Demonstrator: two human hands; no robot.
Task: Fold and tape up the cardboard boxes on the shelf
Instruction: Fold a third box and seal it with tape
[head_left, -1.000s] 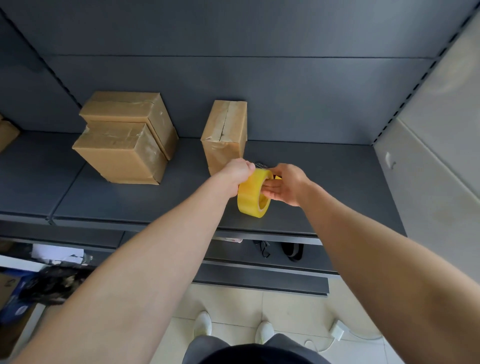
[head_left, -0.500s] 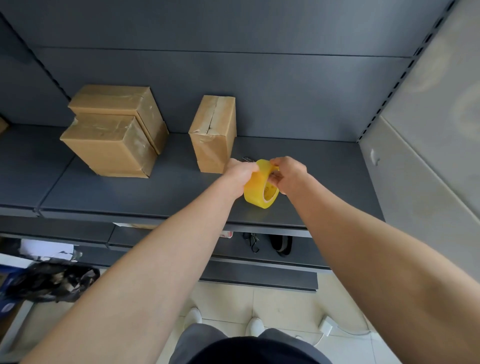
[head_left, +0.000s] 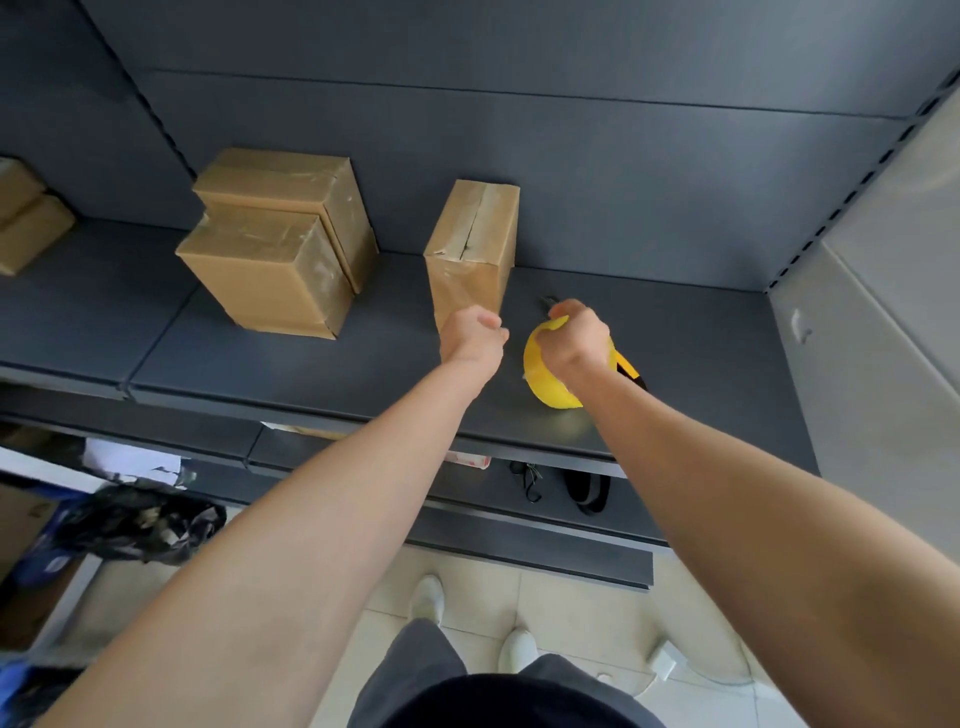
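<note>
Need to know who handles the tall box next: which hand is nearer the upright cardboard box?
Left. The left hand sits right at the front lower face of the upright cardboard box. The right hand is off to its right, gripping the tape roll.

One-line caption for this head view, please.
Right hand grips a yellow tape roll on the shelf; left hand, pinched shut, sits before an upright box.
</note>
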